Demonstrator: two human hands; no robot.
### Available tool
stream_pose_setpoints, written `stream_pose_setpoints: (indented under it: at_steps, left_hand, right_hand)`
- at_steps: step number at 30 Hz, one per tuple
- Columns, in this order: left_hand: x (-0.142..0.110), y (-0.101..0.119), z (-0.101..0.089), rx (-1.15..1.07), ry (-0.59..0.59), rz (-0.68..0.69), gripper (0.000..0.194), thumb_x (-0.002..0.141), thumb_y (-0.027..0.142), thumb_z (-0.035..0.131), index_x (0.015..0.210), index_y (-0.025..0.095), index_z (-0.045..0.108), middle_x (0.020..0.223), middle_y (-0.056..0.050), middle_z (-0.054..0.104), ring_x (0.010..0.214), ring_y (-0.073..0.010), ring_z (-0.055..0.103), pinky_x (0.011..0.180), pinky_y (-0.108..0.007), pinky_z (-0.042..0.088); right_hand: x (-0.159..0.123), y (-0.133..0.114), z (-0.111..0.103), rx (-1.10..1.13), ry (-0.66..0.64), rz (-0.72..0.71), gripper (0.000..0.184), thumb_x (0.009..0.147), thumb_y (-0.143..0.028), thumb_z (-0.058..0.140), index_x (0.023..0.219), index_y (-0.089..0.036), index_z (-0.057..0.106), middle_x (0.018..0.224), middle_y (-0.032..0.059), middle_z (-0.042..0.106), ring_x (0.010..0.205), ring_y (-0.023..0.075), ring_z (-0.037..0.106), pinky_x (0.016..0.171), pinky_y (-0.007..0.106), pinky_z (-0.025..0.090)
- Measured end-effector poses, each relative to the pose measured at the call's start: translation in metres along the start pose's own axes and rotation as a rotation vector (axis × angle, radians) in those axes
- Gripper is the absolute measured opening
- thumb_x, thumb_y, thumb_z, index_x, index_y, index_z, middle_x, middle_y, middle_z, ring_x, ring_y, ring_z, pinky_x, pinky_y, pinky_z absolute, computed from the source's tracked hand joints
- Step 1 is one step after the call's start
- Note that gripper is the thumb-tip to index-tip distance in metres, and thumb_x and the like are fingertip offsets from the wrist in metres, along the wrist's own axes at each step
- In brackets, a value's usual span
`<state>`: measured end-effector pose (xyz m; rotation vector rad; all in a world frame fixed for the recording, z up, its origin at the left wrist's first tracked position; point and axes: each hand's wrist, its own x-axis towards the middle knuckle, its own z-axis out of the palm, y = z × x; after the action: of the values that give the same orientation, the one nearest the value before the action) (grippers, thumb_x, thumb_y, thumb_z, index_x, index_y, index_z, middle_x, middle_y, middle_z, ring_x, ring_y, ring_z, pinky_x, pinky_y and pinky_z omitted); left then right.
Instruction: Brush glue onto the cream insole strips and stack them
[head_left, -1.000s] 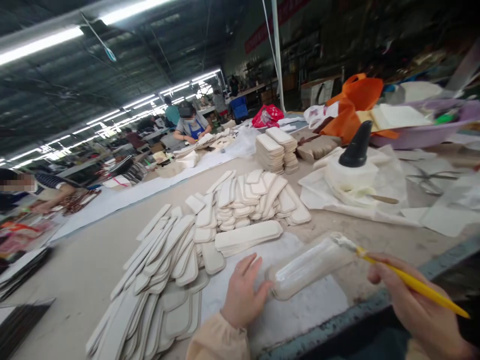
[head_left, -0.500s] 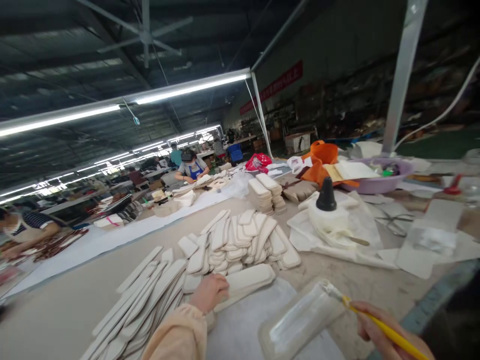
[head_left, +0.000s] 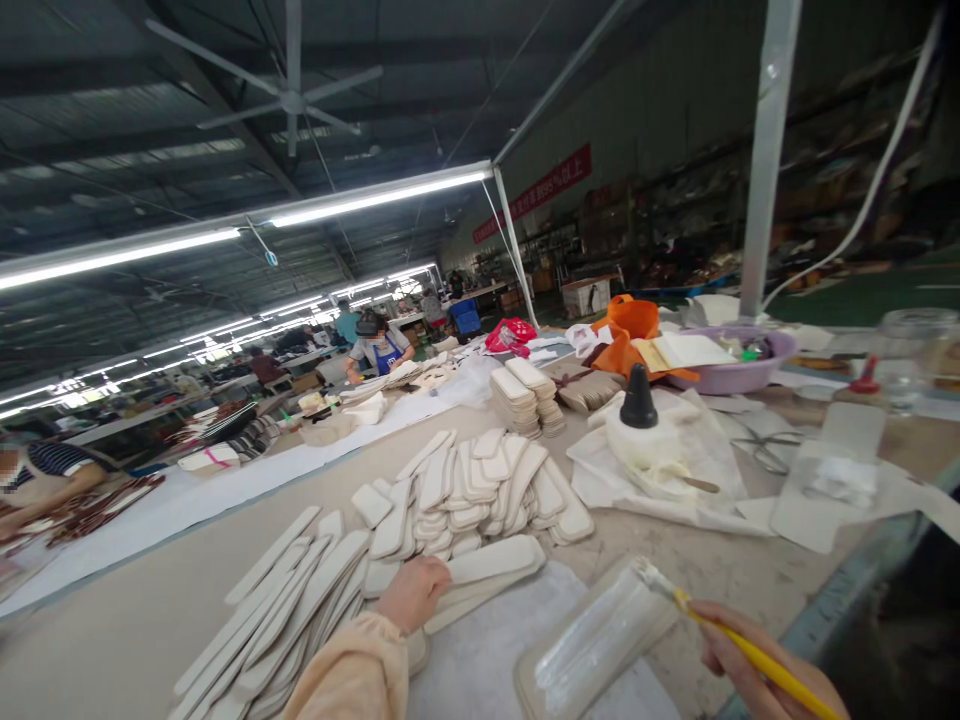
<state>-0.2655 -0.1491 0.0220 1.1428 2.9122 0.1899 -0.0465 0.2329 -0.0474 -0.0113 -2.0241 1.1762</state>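
Note:
My left hand [head_left: 412, 592], in a peach sleeve, is curled on the end of a long cream padded strip [head_left: 491, 562] that tops a small stack. My right hand [head_left: 765, 672], at the lower right, grips a yellow-handled brush [head_left: 739, 645]. Its bristles rest on the far end of a glossy, glue-wet strip [head_left: 600, 635] lying on a white sheet [head_left: 480, 660]. Fanned rows of the same cream strips [head_left: 300, 600] lie to the left, with another heap [head_left: 487, 485] behind.
A white glue bottle with a black cone cap [head_left: 637, 425] stands on paper to the right, with scissors [head_left: 772, 445] and a purple basin [head_left: 739, 365] beyond. Stacked strips [head_left: 525, 395] sit farther back. Other people work at long tables on the left. A metal post [head_left: 765, 150] rises at the right.
My left hand left the glossy strip and moved up-left onto the cream strip stack. The view tilted upward, showing more ceiling. The brush stays on the glossy strip.

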Motion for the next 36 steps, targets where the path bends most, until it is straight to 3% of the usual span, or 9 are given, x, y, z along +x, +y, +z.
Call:
stream_pose_setpoints:
  at_steps: [4, 7, 11, 17, 21, 25, 29, 33, 36]
  left_hand:
    - [-0.004, 0.0, -0.009, 0.111, 0.212, -0.244, 0.033, 0.092, 0.019, 0.029, 0.094, 0.015, 0.062, 0.094, -0.014, 0.066, 0.089, -0.0229, 0.064, 0.08, -0.036, 0.048]
    - [-0.007, -0.006, -0.022, 0.158, 0.313, -0.403, 0.036, 0.093, 0.019, 0.023, 0.098, 0.011, 0.057, 0.08, -0.016, 0.066, 0.074, -0.0256, 0.064, 0.069, -0.038, 0.048]
    - [-0.017, 0.004, -0.039, 0.099, 0.344, -0.372, 0.026, 0.093, 0.021, 0.03, 0.097, 0.015, 0.055, 0.075, -0.01, 0.067, 0.071, -0.0223, 0.065, 0.066, -0.032, 0.047]
    - [-0.044, 0.092, -0.026, -0.235, 0.325, -0.169, 0.025, 0.096, 0.031, 0.03, 0.096, 0.022, 0.054, 0.083, -0.002, 0.066, 0.076, -0.0153, 0.064, 0.069, -0.025, 0.047]
    - [-0.065, 0.163, 0.009, -0.602, 0.195, -0.117, 0.02, 0.094, 0.029, 0.037, 0.086, 0.023, 0.055, 0.071, 0.002, 0.062, 0.065, -0.0132, 0.059, 0.061, -0.024, 0.044]
    - [-0.076, 0.199, 0.043, -0.757, 0.089, -0.257, 0.021, 0.094, 0.028, 0.038, 0.087, 0.024, 0.057, 0.071, 0.002, 0.062, 0.066, -0.0136, 0.059, 0.061, -0.025, 0.042]
    - [-0.072, 0.202, 0.054, -0.765, 0.086, -0.338, 0.022, 0.094, 0.029, 0.037, 0.087, 0.023, 0.058, 0.071, 0.001, 0.062, 0.067, -0.0147, 0.06, 0.062, -0.027, 0.041]
    - [-0.056, 0.191, 0.047, -0.772, 0.082, -0.293, 0.022, 0.094, 0.031, 0.041, 0.088, 0.023, 0.061, 0.071, 0.002, 0.064, 0.067, -0.0141, 0.06, 0.063, -0.026, 0.043]
    - [-0.045, 0.169, 0.045, -0.787, 0.216, -0.312, 0.026, 0.095, 0.035, 0.039, 0.099, 0.022, 0.061, 0.076, 0.001, 0.067, 0.07, -0.0133, 0.063, 0.066, -0.025, 0.047]
  right_hand:
    - [0.001, -0.006, -0.001, -0.024, 0.038, -0.019, 0.028, 0.084, -0.03, 0.06, 0.112, -0.026, 0.062, 0.084, 0.0006, 0.071, 0.067, 0.0147, 0.07, 0.065, 0.014, 0.057]
    - [0.0, -0.004, -0.001, -0.032, 0.028, -0.023, 0.031, 0.085, -0.03, 0.058, 0.116, -0.027, 0.06, 0.085, -0.0002, 0.071, 0.074, 0.0148, 0.07, 0.071, 0.014, 0.056]
    - [-0.002, 0.001, 0.006, 0.045, 0.021, 0.018, 0.031, 0.086, -0.029, 0.059, 0.116, -0.026, 0.059, 0.095, 0.0018, 0.071, 0.084, 0.0158, 0.07, 0.081, 0.017, 0.054]
    - [0.001, -0.029, 0.019, 0.471, 0.028, 0.319, 0.025, 0.087, -0.031, 0.058, 0.11, -0.024, 0.049, 0.128, 0.011, 0.056, 0.108, 0.0254, 0.062, 0.094, 0.041, 0.051]
    - [0.002, -0.047, 0.025, 0.658, -0.041, 0.473, 0.031, 0.086, -0.032, 0.061, 0.109, -0.026, 0.042, 0.137, 0.0128, 0.047, 0.113, 0.0244, 0.059, 0.087, 0.037, 0.054]
    - [-0.004, -0.044, 0.021, 0.73, -0.024, 0.607, 0.037, 0.081, -0.027, 0.067, 0.105, -0.027, 0.039, 0.13, 0.0108, 0.053, 0.096, 0.021, 0.064, 0.073, 0.032, 0.058]
    - [-0.006, -0.034, 0.02, 0.782, 0.012, 0.667, 0.032, 0.082, -0.034, 0.064, 0.1, -0.027, 0.039, 0.112, 0.0064, 0.062, 0.085, 0.019, 0.065, 0.062, 0.029, 0.057]
    - [-0.002, -0.032, 0.034, 0.462, 0.062, 0.641, 0.046, 0.067, -0.031, 0.078, 0.097, -0.025, 0.043, 0.074, -0.003, 0.057, 0.06, 0.0143, 0.058, 0.055, 0.027, 0.056]
    - [0.008, -0.025, 0.046, 0.37, 0.146, 0.63, 0.049, 0.063, -0.034, 0.081, 0.093, -0.025, 0.042, 0.07, -0.0051, 0.055, 0.053, 0.0116, 0.054, 0.053, 0.025, 0.055]
